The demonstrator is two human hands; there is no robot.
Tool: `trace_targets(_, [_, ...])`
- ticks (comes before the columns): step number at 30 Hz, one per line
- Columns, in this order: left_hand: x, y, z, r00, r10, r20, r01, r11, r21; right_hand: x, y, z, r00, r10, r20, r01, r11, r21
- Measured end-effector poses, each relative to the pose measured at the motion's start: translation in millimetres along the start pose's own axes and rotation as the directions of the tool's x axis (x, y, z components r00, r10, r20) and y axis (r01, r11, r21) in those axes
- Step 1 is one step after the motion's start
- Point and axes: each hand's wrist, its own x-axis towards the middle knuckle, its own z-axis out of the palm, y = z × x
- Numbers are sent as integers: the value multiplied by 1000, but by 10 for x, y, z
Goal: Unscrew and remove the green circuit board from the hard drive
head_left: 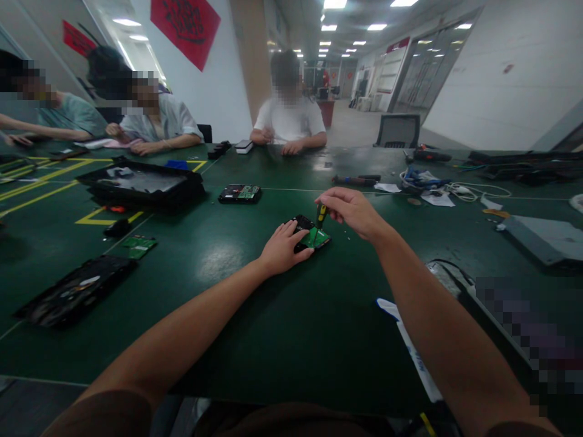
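On the green table in front of me lies a hard drive (320, 238) with its green circuit board facing up. My left hand (283, 247) grips its left part, fingers over the dark casing and thumb along the near edge. Held upright above the board is a yellow-and-black screwdriver (321, 216), its shaft pointing down at the green surface. The handle is pinched by the fingers of my right hand (348, 209). Whether the tip sits in a screw is too small to tell. A few tiny bits lie just right of the drive.
Another hard drive (240, 193) lies farther back. To the left are a stack of black trays (141, 185), a loose green circuit board (139, 244) and a black casing (79, 290). Cables (421, 180) and a grey metal box (544, 240) stand right. Several people sit across the table.
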Motion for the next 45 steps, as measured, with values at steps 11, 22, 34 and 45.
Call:
trace_targets(11, [-4,16,-12,1000,1,-2,-1,1000,-6,-24,-63,14,997,48,55,-52,996,72])
trace_targets(22, [1,-10,24,1000,0,-6,0,1000,21,-10,-9,13,1000,3,-18,-3,1000,16])
trace_targets(34, [-5,16,-12,1000,2,-4,-2,1000,0,-10,-21,12,997,48,59,-53,994,94])
trace_targets(45, [-9,18,-22,1000,5,2,-5,1000,-4,-25,-62,26,998,45,51,-50,994,100])
